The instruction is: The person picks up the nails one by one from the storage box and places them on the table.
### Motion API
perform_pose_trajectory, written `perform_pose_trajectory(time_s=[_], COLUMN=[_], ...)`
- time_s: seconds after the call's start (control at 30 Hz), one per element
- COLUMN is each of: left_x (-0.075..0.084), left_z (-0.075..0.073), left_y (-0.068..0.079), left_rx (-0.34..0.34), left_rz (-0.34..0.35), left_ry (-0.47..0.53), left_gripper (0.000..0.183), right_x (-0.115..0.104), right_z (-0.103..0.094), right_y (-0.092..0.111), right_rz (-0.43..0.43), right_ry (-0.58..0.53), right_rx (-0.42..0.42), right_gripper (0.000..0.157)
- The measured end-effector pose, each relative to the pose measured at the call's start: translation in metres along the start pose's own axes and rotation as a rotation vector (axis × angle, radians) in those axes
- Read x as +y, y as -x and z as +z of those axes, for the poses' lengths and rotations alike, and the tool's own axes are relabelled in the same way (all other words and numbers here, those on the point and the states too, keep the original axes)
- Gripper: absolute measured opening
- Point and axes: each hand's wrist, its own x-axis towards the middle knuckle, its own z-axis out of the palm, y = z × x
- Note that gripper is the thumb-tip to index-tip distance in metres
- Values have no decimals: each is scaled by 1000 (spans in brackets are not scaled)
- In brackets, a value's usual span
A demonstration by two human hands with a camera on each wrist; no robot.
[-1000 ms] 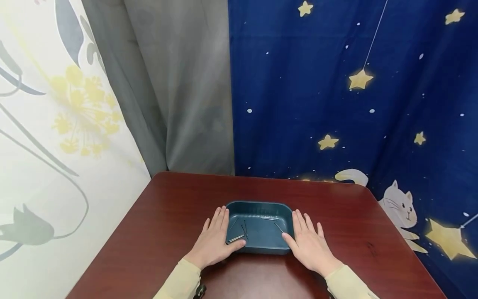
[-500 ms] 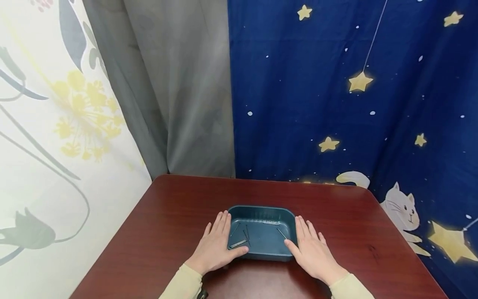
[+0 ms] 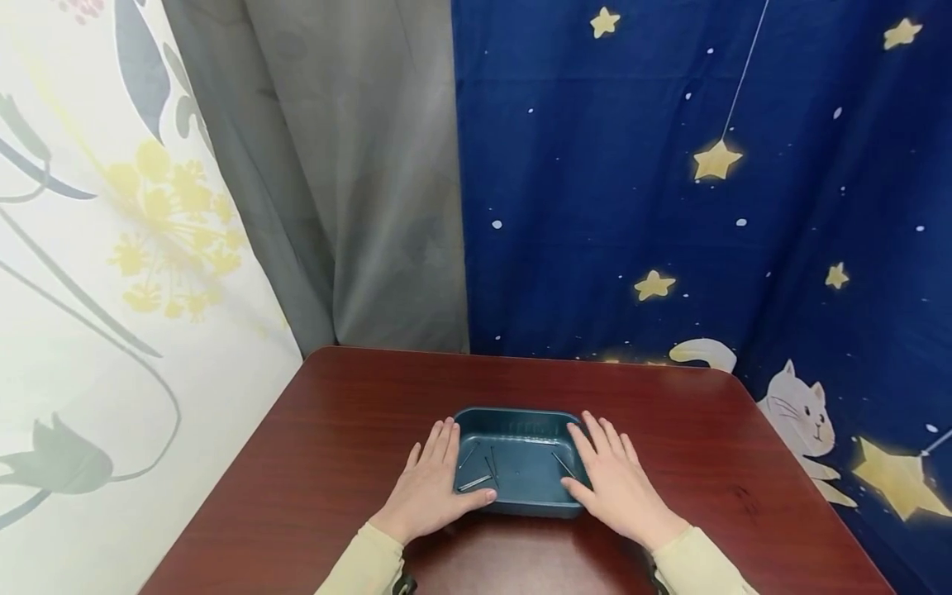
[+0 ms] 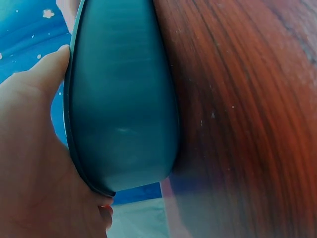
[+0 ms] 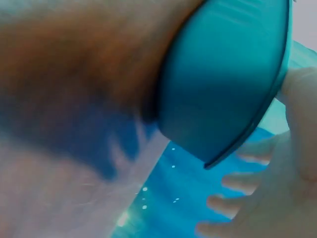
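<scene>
A shallow dark teal plastic tray (image 3: 524,487) sits on the table in the head view, with several thin metal nails (image 3: 474,483) lying toward its left side. Another nail (image 3: 563,464) lies near its right side. My left hand (image 3: 426,494) rests along the left side with straight fingers, thumb across the front left corner. At the right side, my right hand (image 3: 621,483) has its fingers spread and its fingertips over the rim. In the left wrist view, the thumb touches the rim of the tray (image 4: 124,99). The right wrist view has spread fingers beside the tray's wall (image 5: 218,74).
The tray stands on a reddish-brown wooden table (image 3: 357,413). Behind the table's far edge hang a grey curtain (image 3: 394,207) and a blue curtain (image 3: 580,182) with stars. A white patterned curtain (image 3: 186,372) hangs along the left.
My right hand has shifted from the tray's right side, its fingers spreading and moving inward over the rim. The left hand keeps its place on the tray. The head view has tilted slightly.
</scene>
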Motion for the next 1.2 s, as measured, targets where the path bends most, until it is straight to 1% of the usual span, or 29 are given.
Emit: perform_pose_trajectory(time_s=[0.07, 0.13, 0.27, 0.4, 0.5, 0.63, 0.73, 0.87, 1.03, 1.1, 1.2], left_x=[0, -1, -1, -2, -2, 0, 1, 1, 2, 2, 2], left_z=[0, -1, -2, -1, -2, -4, -5, -6, -7, -7, -6], left_y=[0, 0, -1, -1, 0, 0, -1, -2, -1, 0, 0], left_rx=[6, 2, -25, -36, -43, -40, -30, -30, -33, -34, -35], left_rz=[-3, 1, 6, 3, -3, -4, -3, -2, -3, -7, -9], left_ry=[6, 11, 20, 22, 23, 23, 20, 23, 34, 38, 45], left_gripper=[114, 113, 113, 113, 113, 114, 116, 117, 116, 116, 117], right_x=[-4, -8, -15, -20, -24, -27, -30, -33, -36, -36, -37], right_z=[-3, -4, 0, 10, 18, 28, 33, 37, 41, 42, 44], right_y=[-7, -14, -27, -38, -45, -53, -56, -59, -60, -60, -61], right_rz=[-65, -129, -232, -292, -329, -354, -348, -351, -374, -383, -400], right_ry=[-10, -48, -123, -167, -169, -147, -127, -125, -179, -186, -183], right_rx=[-7, -26, -115, -217, -250, -256, -233, -201, -189, -182, -174], right_gripper=[82, 81, 75, 70, 68, 64, 59, 44, 20, 14, 10])
